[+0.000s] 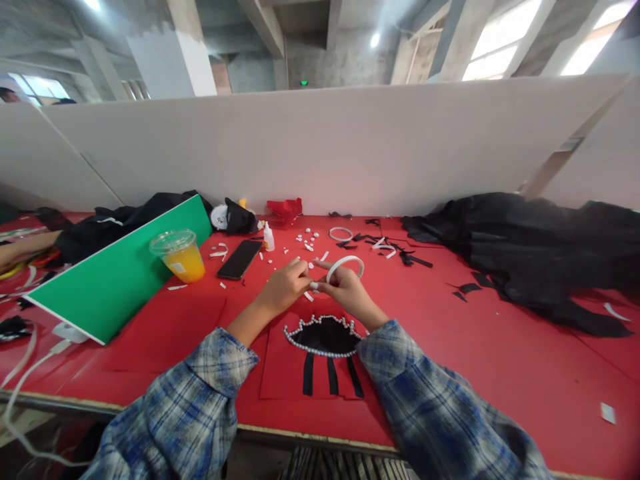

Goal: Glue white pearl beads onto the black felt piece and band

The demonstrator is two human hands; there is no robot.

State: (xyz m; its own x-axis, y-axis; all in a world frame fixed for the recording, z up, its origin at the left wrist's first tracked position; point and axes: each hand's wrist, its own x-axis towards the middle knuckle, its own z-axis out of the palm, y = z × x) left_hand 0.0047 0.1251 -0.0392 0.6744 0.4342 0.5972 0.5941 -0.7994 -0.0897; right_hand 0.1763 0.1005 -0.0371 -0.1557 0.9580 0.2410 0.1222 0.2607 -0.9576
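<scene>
My right hand holds a thin white ring, which looks like a narrow roll of tape. A small white bit shows near its thumb tip. Opposite it, my left hand is closed in a pinch, its fingertips close to those of the right hand; what they grip is too small to make out. Below both hands lies a red sheet bearing a black eye-like shape edged with silvery beads. Three black strips run down beneath the shape. My right sleeve covers its right end.
Around the hands lie white scraps, black cuttings, another white ring and a small glue bottle. To the left are a phone, a cup of orange drink and a green board. Black fabric covers the right back; another person's forearm shows far left.
</scene>
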